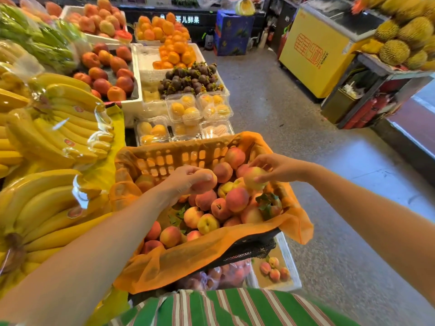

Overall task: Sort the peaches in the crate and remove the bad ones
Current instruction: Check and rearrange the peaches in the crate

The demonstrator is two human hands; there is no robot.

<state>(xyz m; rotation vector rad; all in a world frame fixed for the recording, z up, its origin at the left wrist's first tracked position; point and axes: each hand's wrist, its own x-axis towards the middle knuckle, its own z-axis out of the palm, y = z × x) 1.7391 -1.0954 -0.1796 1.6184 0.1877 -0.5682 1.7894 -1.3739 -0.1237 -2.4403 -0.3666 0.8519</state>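
An orange plastic crate [164, 156] lined with orange mesh stands in front of me, filled with several red and yellow peaches [236, 200] and a few green leaves. My left hand [186, 181] grips a reddish peach [206, 182] just above the pile at the crate's middle. My right hand [275, 167] holds a yellow-pink peach [254, 177] by the fingertips over the crate's right side.
Banana bunches [47, 137] fill the stand on the left. Behind the crate lie clear boxes of yellow fruit [186, 109], mangosteens [188, 78] and trays of other fruit. A white box with three peaches [274, 271] sits below the crate. Grey floor and a yellow freezer [313, 52] lie to the right.
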